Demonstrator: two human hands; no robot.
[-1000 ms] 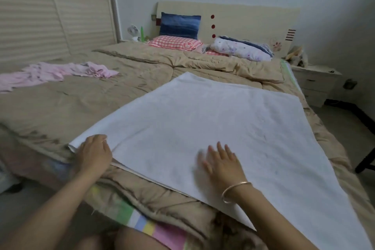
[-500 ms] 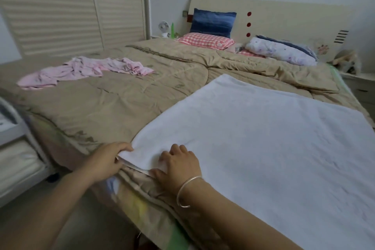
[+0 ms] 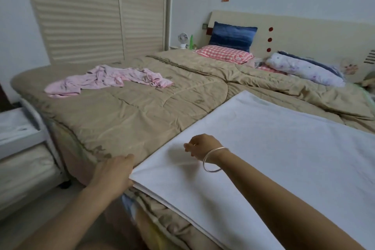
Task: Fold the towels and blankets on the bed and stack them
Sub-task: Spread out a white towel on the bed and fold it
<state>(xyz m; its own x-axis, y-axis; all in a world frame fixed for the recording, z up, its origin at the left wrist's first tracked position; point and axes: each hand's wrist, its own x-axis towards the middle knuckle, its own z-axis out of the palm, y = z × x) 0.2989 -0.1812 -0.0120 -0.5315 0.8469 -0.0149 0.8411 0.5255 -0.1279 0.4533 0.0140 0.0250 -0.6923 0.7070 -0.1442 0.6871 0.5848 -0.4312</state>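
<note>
Two hands on the white towel [image 3: 263, 148] spread at the bed's [image 3: 142, 111] 5 o'clock side: left hand [image 3: 113, 174] fingers pinch its near corner, right hand [image 3: 203, 145] is loosely curled on top, so I'd keep both layers' edges lined up before folding

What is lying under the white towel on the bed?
The tan quilt lies under the white towel, showing around its edges; whatever else sits beneath the towel's middle is covered.
</note>
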